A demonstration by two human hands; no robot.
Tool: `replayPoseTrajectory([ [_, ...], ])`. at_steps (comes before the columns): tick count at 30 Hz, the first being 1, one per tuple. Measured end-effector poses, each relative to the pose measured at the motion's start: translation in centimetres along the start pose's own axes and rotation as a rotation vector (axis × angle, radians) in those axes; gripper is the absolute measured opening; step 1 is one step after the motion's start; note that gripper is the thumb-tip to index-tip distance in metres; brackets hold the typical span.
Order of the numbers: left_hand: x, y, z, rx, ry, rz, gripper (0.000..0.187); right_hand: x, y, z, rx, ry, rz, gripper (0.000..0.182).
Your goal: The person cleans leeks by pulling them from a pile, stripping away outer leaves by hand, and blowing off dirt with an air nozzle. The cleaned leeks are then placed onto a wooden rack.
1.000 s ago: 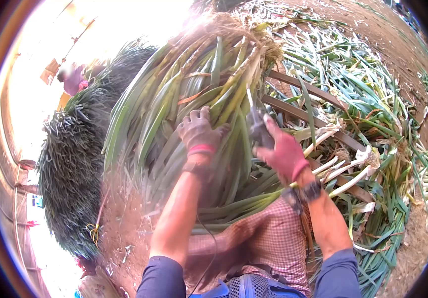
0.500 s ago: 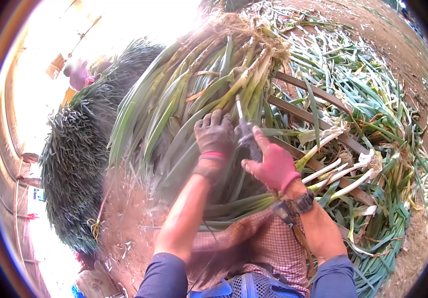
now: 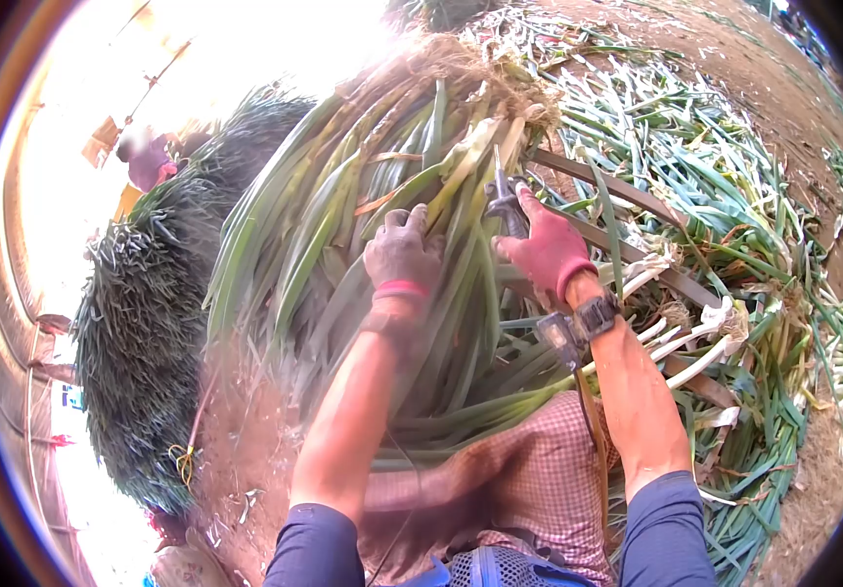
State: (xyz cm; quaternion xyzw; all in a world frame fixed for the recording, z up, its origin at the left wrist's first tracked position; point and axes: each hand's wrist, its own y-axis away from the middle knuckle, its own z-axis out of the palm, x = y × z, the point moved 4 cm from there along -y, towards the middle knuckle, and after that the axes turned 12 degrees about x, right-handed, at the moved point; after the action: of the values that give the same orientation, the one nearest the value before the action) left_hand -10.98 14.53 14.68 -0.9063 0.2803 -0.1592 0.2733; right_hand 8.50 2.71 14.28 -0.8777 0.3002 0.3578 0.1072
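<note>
A big heap of green onions [image 3: 333, 186] lies before me, its roots at the upper right and leaves fanning down and left. My left hand [image 3: 402, 249], in a grey glove with a pink cuff, rests on the heap, fingers curled over a green onion. In a red glove, my right hand [image 3: 551, 249] is closed round a grey air gun [image 3: 508, 207], whose thin metal nozzle points up toward the pale stalks near the roots. Part of the gun's handle is hidden by the palm.
Dark wooden slats [image 3: 627, 191] stick out under the heap. Loose stalks and leaves [image 3: 676, 127] cover the ground to the right. A tall stack of green onions [image 3: 148, 333] stands at left, with another person [image 3: 153, 161] behind it. Checked cloth [image 3: 539, 470] covers my lap.
Both hands have moved up the heap, the left slightly leftward and the right slightly rightward. The air gun has risen with my right hand, its nozzle now nearer the roots.
</note>
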Motion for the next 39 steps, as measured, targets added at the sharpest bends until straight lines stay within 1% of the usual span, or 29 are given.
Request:
replayPoseTrajectory([
  [2, 0.5, -0.9, 0.1, -0.177, -0.176, -0.017, 0.050, -0.2, -1.3, -0.4, 0.014, 0.015, 0.002, 0.095],
  [3, 0.8, -1.5, -0.2, -0.178, -0.175, -0.015, 0.050, -0.2, -1.8, -0.5, 0.024, 0.029, 0.002, 0.095],
  [5, 1.3, -2.2, -0.4, -0.220, -0.286, 0.083, 0.056, 0.1, -2.3, -0.5, 0.008, 0.015, 0.008, 0.096],
  [6, 1.3, -2.6, -0.4, -0.223, -0.288, 0.082, 0.056, 0.3, -2.4, -0.5, -0.008, 0.001, 0.013, 0.096],
  [8, 1.1, -3.4, -0.1, -0.346, -0.295, 0.063, 0.055, 0.8, -1.9, -0.3, -0.021, -0.013, -0.001, 0.097],
  [9, 1.3, -4.0, 0.0, -0.343, -0.296, 0.062, 0.055, 1.5, -1.2, 0.4, -0.019, -0.014, -0.004, 0.097],
  [11, 1.7, -4.5, 0.5, -0.486, -0.301, 0.015, 0.053, 2.3, 1.2, 1.0, 0.068, -0.118, -0.042, 0.098],
  [12, 2.1, -4.6, 0.5, -0.486, -0.302, 0.020, 0.053, 2.7, 2.9, 0.7, -0.012, -0.209, -0.030, 0.099],
  [13, 2.4, -4.6, 0.3, -0.510, -0.280, -0.019, 0.053, 3.2, 4.4, 1.1, -0.010, -0.211, -0.029, 0.099],
  [14, 2.6, -4.6, 0.4, -0.534, -0.258, -0.057, 0.053, 3.5, 6.1, 1.5, 0.004, -0.228, -0.098, 0.099],
  [15, 2.6, -4.7, 0.7, -0.532, -0.256, -0.052, 0.053, 3.7, 7.7, 1.6, 0.021, -0.244, -0.166, 0.099],
  [16, 2.1, -4.6, 1.7, -0.524, -0.300, -0.039, 0.054, 4.1, 9.1, 1.3, 0.028, -0.244, -0.165, 0.099],
  [18, 1.9, -4.5, 1.5, -0.517, -0.347, -0.029, 0.055, 4.2, 11.9, 0.7, -0.012, -0.287, -0.250, 0.099],
  [21, 2.6, -4.2, -0.7, -0.562, -0.291, -0.064, 0.052, 5.4, 14.6, -0.2, 0.057, -0.281, -0.241, 0.099],
  [22, 2.8, -3.8, -1.1, -0.604, -0.204, -0.128, 0.053, 5.5, 15.4, -0.8, -0.002, -0.315, -0.218, 0.099],
  [23, 3.0, -3.4, -1.6, -0.645, -0.117, -0.193, 0.055, 6.0, 16.1, -0.9, -0.003, -0.319, -0.217, 0.099],
  [25, 3.8, -2.3, -2.2, -0.668, -0.089, -0.220, 0.055, 6.3, 17.5, -1.2, -0.003, -0.284, -0.287, 0.099],
  [26, 4.4, -1.7, -2.5, -0.672, -0.023, -0.199, 0.055, 6.5, 17.6, -1.8, -0.047, -0.261, -0.134, 0.099],
  [27, 5.1, -1.1, -2.6, -0.676, 0.044, -0.177, 0.054, 6.9, 17.7, -2.1, -0.046, -0.261, -0.133, 0.099],
  [28, 6.0, -0.3, -2.6, -0.680, 0.065, -0.141, 0.052, 7.3, 17.8, -2.6, 0.000, -0.290, -0.169, 0.098],
  [29, 6.9, 0.5, -2.5, -0.727, 0.052, -0.121, 0.052, 7.6, 17.8, -3.0, 0.046, -0.320, -0.206, 0.098],
  [30, 7.7, 1.4, -2.3, -0.735, 0.057, -0.116, 0.052, 7.7, 18.0, -3.2, 0.044, -0.321, -0.202, 0.098],
  [33, 8.9, 4.6, -1.2, -0.734, 0.094, -0.101, 0.051, 8.1, 18.5, -4.1, -0.061, -0.323, -0.080, 0.098],
  [34, 9.2, 5.8, -0.6, -0.726, 0.096, -0.078, 0.051, 9.0, 18.0, -3.9, -0.012, -0.276, -0.100, 0.098],
  [35, 9.6, 6.7, -0.1, -0.716, 0.097, -0.055, 0.050, 9.4, 18.0, -3.9, -0.014, -0.275, -0.099, 0.098],
  [36, 9.9, 7.7, 0.3, -0.712, 0.086, -0.031, 0.048, 9.4, 17.9, -3.9, -0.005, -0.286, -0.144, 0.098],
  [37, 9.9, 8.9, 1.0, -0.729, 0.129, 0.006, 0.044, 9.5, 17.8, -3.8, 0.001, -0.300, -0.188, 0.098],
  [38, 10.8, 9.9, 0.5, -0.779, 0.146, 0.052, 0.039, 9.6, 17.7, -3.5, 0.069, -0.309, -0.289, 0.099],
  [39, 11.8, 11.0, -0.1, -0.826, 0.165, 0.097, 0.035, 9.8, 17.5, -3.4, 0.067, -0.310, -0.287, 0.099],
])
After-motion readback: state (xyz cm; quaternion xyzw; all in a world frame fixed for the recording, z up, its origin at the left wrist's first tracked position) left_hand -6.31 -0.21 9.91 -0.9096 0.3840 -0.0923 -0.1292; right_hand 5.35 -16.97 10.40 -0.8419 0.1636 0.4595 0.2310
